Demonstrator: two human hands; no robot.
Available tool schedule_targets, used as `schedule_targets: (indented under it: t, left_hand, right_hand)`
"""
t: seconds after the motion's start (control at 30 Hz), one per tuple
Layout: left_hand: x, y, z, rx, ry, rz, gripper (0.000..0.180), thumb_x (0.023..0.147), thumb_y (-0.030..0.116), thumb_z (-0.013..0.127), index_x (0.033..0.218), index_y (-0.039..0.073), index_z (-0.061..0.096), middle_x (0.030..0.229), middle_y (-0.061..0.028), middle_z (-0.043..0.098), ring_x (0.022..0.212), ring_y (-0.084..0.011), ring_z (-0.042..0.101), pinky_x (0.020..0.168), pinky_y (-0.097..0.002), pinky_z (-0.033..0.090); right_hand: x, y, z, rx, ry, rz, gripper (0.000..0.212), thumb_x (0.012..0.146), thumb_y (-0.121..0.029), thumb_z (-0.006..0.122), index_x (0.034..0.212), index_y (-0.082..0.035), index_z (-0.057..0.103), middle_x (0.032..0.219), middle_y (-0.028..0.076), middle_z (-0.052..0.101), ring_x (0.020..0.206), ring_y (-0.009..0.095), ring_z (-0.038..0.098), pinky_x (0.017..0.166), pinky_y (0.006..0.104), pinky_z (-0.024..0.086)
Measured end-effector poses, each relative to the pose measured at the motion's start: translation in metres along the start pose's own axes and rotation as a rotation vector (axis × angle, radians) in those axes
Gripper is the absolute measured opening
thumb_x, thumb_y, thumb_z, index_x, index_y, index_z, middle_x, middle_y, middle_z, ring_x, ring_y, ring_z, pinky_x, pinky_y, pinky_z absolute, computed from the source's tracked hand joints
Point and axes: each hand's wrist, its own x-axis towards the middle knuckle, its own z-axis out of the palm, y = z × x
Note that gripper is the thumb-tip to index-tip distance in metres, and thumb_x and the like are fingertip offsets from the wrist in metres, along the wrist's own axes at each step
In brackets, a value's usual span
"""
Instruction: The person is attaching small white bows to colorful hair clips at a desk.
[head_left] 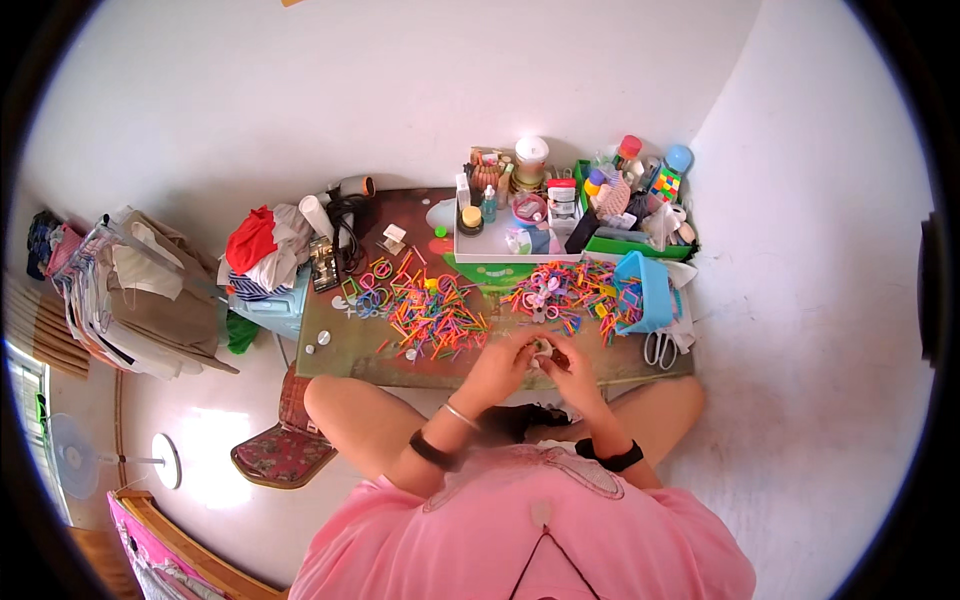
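Note:
My left hand (pixel 504 364) and my right hand (pixel 573 372) meet over the near edge of the table, fingers bent inward. Between their fingertips is a small whitish piece (pixel 542 350), too small and too covered by the fingers to name. Both hands are closed on it. Beyond my left hand lies a loose heap of short, thin coloured plastic sticks (pixel 437 318). A second pile of bright plastic pieces (pixel 553 288) spreads just past my fingertips, reaching a light-blue basket (pixel 650 290) tipped on its side at the right.
A white tray (pixel 490 257) of bottles and jars stands at the back, beside a green-edged box (pixel 640 248) full of items. White-handled scissors (pixel 660 350) lie at the right edge. A hair dryer (pixel 352 187) and folded clothes (pixel 270 245) are at the left. A patterned chair (pixel 283 455) stands below.

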Motion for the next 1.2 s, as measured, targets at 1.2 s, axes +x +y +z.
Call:
schedule_targets:
  t: [1.2]
  left_hand:
    - [-0.013,-0.015,-0.005,-0.12,0.077,-0.188,0.014,0.077,0.011,0.069,0.079,0.0,0.061,0.069,-0.0077,0.059,0.062,-0.0145,0.058,0.055,-0.0277,0.045]
  right_hand:
    - [0.001,0.003,0.001,-0.248,-0.114,-0.131,0.016,0.082,-0.011,0.056,0.095,-0.003,0.054,0.077,0.01,0.057,0.064,0.022,0.057,0.057,0.0338,0.044]
